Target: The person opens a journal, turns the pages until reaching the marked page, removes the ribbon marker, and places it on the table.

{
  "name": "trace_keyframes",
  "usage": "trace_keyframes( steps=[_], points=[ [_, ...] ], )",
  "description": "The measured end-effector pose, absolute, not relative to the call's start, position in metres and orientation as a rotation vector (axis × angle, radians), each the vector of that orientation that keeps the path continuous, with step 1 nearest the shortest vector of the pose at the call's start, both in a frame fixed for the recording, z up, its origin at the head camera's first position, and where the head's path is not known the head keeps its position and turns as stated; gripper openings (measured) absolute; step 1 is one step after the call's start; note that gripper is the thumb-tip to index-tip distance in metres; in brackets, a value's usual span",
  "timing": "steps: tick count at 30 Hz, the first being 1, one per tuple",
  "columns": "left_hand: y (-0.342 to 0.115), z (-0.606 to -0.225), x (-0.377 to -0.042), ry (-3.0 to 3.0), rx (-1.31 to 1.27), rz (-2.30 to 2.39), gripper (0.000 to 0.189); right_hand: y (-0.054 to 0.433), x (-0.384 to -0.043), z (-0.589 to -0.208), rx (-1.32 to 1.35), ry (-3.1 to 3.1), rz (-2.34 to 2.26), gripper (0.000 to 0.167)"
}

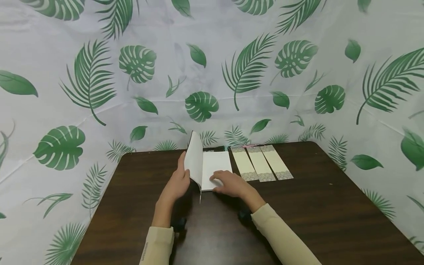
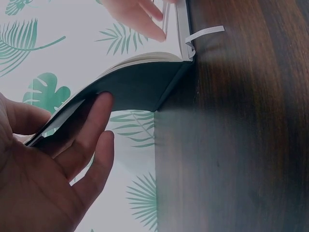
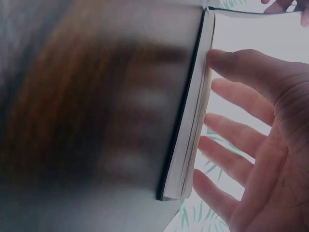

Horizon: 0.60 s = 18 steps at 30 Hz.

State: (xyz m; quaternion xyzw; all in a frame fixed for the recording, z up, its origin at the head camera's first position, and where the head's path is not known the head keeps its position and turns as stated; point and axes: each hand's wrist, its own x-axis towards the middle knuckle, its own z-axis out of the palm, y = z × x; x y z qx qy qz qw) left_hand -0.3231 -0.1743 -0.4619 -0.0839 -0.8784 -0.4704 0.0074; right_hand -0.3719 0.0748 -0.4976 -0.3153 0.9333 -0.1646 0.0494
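Note:
An open notebook [image 1: 216, 158] with blank white pages and a dark cover [image 2: 140, 87] lies near the middle of the table. My left hand [image 1: 177, 182] grips its raised left side, thumb on the inner face and fingers behind the cover. My right hand [image 1: 232, 183] rests over the right-hand page near its lower edge. In the right wrist view the fingers [image 3: 231, 128] are spread and the thumb touches the edge of the page block. A pale ribbon [image 2: 207, 33] hangs from the bottom of the spine.
Three long cream strips with patterned ends, a left strip [image 1: 244, 163], a middle strip [image 1: 261, 163] and a right strip [image 1: 277, 162], lie right of the notebook. Dark items [image 1: 215, 149] show partly behind it. A leaf-print cloth [image 1: 165, 121] hangs around the dark wooden table [image 1: 308, 213].

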Motion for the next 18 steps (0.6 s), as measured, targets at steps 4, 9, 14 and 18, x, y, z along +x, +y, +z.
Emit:
trace_keyframes(
  steps=[4,9,14,18],
  points=[
    [-0.175,-0.462,-0.323,-2.736,-0.271,-1.473,0.069,0.077,-0.370,-0.496,-0.947,2.855,-0.559,0.030],
    [-0.175,-0.463,-0.322,-2.729,-0.267,-1.495,0.070,0.078,-0.369,-0.492,-0.919,2.930,-0.399,0.030],
    [-0.174,-0.461,-0.324,-2.704,-0.300,-1.523,0.070,0.083,-0.369,-0.483,-0.858,3.024,-0.229,0.041],
    [-0.174,-0.463,-0.323,-2.715,-0.304,-1.513,0.070,0.088,-0.370,-0.482,-0.753,3.110,-0.295,0.057]
  ],
)
